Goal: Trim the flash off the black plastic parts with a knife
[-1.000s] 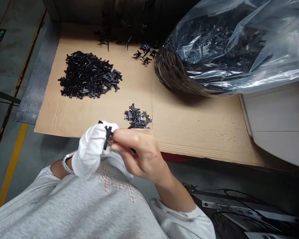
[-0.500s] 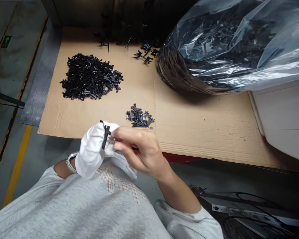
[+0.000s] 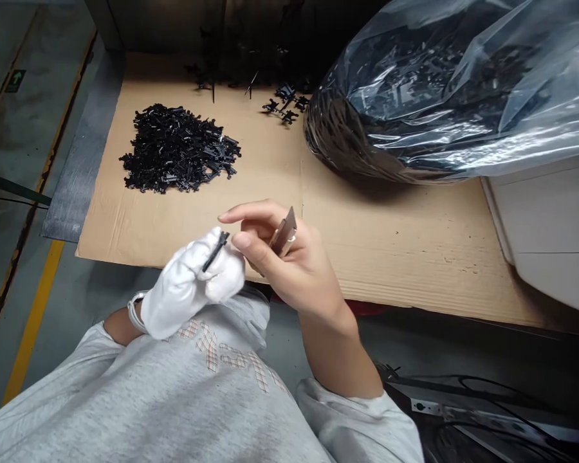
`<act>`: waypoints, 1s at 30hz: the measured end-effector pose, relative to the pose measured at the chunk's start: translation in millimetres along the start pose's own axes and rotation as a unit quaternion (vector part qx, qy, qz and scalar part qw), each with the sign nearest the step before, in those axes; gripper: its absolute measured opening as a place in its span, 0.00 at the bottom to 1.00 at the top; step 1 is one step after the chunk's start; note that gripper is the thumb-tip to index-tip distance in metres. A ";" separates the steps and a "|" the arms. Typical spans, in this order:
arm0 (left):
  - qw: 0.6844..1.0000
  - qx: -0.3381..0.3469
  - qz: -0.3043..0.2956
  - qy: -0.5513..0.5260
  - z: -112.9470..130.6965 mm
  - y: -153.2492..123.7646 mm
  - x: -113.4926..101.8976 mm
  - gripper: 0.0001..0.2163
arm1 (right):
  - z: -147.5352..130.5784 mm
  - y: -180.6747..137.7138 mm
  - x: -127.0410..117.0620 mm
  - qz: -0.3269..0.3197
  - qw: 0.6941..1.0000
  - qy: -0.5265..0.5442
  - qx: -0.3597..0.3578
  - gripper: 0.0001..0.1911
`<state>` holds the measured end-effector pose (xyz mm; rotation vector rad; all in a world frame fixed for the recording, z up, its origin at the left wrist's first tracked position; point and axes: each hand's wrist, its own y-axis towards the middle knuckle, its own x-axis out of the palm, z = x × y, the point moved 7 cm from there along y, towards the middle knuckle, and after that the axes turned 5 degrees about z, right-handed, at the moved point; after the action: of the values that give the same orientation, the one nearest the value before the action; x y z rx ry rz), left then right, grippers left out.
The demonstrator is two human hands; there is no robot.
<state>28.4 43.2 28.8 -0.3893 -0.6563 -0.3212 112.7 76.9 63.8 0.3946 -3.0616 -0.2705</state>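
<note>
In a white glove, my left hand point(image 3: 188, 276) is closed on a small, narrow black plastic part point(image 3: 216, 251), pinched near the fingertips and slanting up to the right. My bare right hand point(image 3: 299, 263) is just right of it, curled around a small knife point(image 3: 284, 233) whose flat metal blade points up out of the grip. The right thumb tip and index finger are close to the top of the part; whether they touch it I cannot tell. The right hand hides the smaller heap of black parts.
A large heap of black plastic parts point(image 3: 178, 151) lies on the cardboard sheet point(image 3: 390, 257) at left. Moulded black pieces point(image 3: 287, 103) lie at the back. A big clear bag point(image 3: 415, 116) of black pieces bulges at right, beside a pale bin point(image 3: 550, 225).
My left hand has turned and shifted right with the part. My right hand has tilted upward, bringing the knife into view and covering the smaller heap.
</note>
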 end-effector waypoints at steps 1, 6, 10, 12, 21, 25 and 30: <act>0.998 -0.019 -0.024 -0.050 -1.1 0.6 3.6 0.23 | 1.5 0.5 -1.5 -0.001 1.000 -0.008 0.002 0.06; 0.983 -0.091 -0.058 -0.150 -8.9 4.9 6.3 0.20 | 5.7 2.1 -4.4 0.020 0.999 -0.013 0.035 0.08; 0.996 -0.049 -0.054 -0.046 -13.6 10.1 -11.0 0.19 | 5.7 4.5 -8.3 0.036 0.998 -0.013 0.043 0.10; 0.995 -0.030 -0.006 0.096 -15.6 12.1 -28.9 0.20 | 12.1 7.7 -19.1 0.048 0.997 -0.043 0.051 0.10; 0.922 0.092 0.285 0.247 35.7 -18.4 -122.8 0.14 | 80.4 23.2 -61.3 -0.067 0.840 -0.510 0.172 0.07; 0.899 0.138 0.327 0.256 52.2 -31.0 -137.8 0.13 | 76.9 51.3 -15.0 -0.072 0.831 -0.545 0.082 0.12; 0.884 0.129 0.311 0.325 52.4 -30.6 -127.3 0.13 | 96.5 86.3 36.9 -0.131 0.780 -0.612 0.014 0.15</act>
<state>-106.8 60.7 -7.4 -0.1967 0.1095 0.2536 49.4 165.7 -15.1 0.9734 -4.2570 -0.7483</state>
